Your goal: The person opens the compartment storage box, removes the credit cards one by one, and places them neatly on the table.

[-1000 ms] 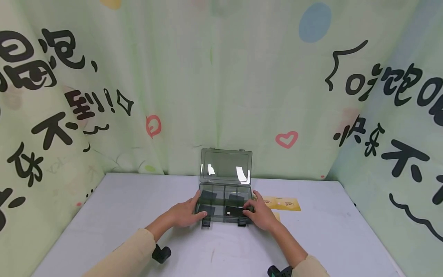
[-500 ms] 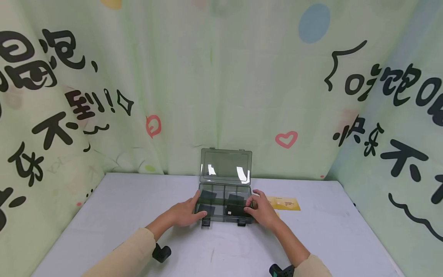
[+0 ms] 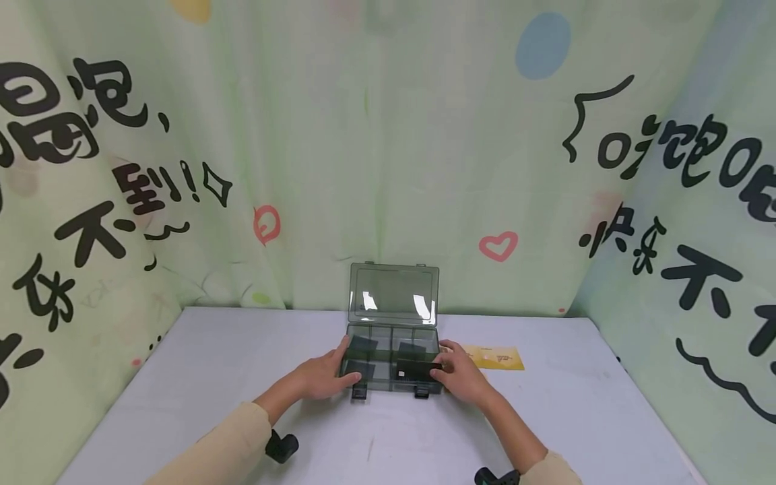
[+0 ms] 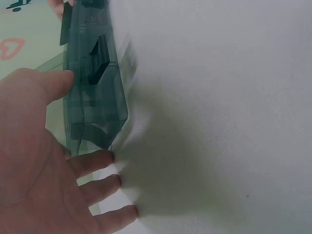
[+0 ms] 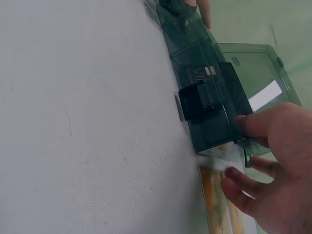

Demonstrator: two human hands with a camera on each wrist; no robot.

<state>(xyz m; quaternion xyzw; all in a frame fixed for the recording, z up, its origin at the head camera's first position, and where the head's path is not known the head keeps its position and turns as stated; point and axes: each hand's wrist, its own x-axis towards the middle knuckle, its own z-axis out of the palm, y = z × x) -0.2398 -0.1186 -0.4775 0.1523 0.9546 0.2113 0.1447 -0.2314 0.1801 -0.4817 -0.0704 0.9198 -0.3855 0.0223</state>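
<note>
A smoky clear plastic divider box (image 3: 378,386) stands on the table with its lid (image 3: 394,293) raised at the back. Along its left side my left hand (image 3: 321,376) rests with fingers extended, the thumb (image 4: 61,84) on the front rim. My right hand (image 3: 463,378) pinches a black card (image 3: 417,370) by its right end; it stands tilted in the front right compartment, a small pale square near its left end. Gold letters show through the front wall in the right wrist view. Dark cards lie in the back left (image 3: 364,344), front left (image 3: 360,370) and back right (image 3: 411,349) compartments.
Yellow printed cards (image 3: 500,358) lie on the white table (image 3: 254,343) right of the box, partly hidden behind my right hand. Two front latches (image 3: 360,391) hang open. A printed curtain (image 3: 388,168) stands close behind the lid.
My right fingers have gone from reaching over the card to pinching its right end, and the card has tipped more upright. The left hand stays on the box; the head view has shifted slightly.
</note>
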